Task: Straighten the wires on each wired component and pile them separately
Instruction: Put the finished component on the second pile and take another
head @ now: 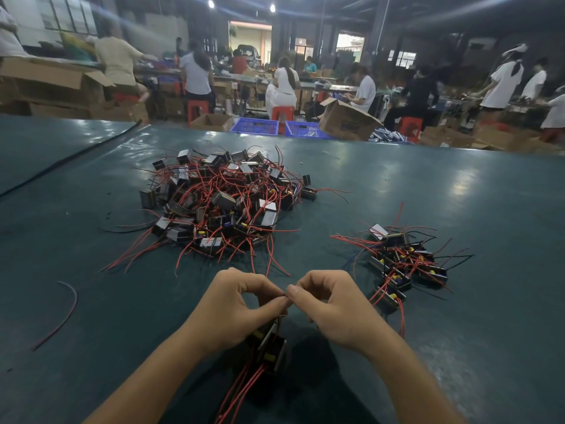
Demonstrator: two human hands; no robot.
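The left hand (232,304) and right hand (333,307) meet fingertip to fingertip, both pinching one red wire (285,297). Its component (270,347) sits just beneath the left hand, with the other wires trailing toward the person. The small pile (400,264) lies to the right on the desk (489,332), nearer the right hand. The tangled heap (220,203) lies ahead.

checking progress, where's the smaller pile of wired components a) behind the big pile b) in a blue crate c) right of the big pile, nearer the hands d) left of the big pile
c: the smaller pile lies right of the big pile and closer in, near the right hand.
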